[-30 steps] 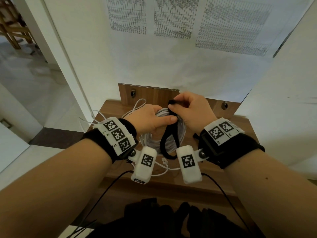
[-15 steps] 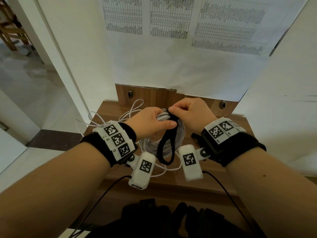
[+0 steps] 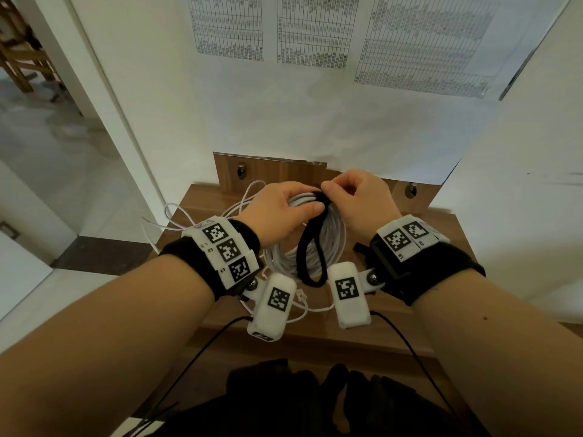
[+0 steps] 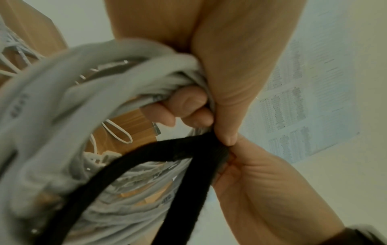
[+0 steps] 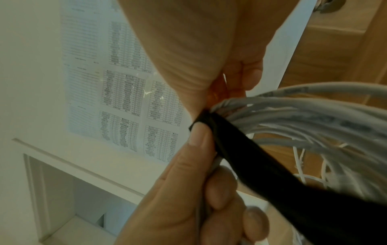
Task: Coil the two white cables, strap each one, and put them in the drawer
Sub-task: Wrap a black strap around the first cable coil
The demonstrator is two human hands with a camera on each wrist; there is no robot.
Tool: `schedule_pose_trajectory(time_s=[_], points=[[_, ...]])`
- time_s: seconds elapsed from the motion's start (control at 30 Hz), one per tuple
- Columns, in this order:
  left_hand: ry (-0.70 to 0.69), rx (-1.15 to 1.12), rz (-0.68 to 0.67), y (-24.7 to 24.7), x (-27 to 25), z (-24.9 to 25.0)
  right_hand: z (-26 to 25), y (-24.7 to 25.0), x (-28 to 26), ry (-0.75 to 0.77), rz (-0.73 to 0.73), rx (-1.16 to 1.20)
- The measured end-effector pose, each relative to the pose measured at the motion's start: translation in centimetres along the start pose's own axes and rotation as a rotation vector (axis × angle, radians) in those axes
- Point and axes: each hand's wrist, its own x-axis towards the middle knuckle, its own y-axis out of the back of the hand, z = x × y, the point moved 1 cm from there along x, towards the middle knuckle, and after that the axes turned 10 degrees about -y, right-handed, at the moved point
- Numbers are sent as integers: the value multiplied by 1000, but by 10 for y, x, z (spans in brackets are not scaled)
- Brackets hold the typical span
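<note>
The coil [image 3: 304, 241] of white cable hangs upright over the wooden surface [image 3: 410, 298], held at its top by both hands. The left hand [image 3: 277, 216] has its grip curled round the bundled strands, thumb laid across them. The right hand [image 3: 356, 200] pinches the strap [image 3: 310, 257] — black, hanging as a loose loop through the coil — at the coil's top. A second cable [image 3: 189, 216] lies loose on the surface behind the left wrist.
</note>
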Motion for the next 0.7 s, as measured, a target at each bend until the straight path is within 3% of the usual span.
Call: schedule_pose_trajectory(time_s=[0.07, 0.17, 0.23, 0.7], points=[[27, -10, 83, 3, 4, 0, 0, 2, -4, -2, 57, 84], [70, -11, 176, 9, 9, 0, 0, -2, -13, 28, -73, 89], [96, -43, 188, 9, 10, -1, 0, -8, -17, 56, -148, 25], [164, -134, 367, 10, 11, -13, 2, -12, -19, 72, -219, 119]])
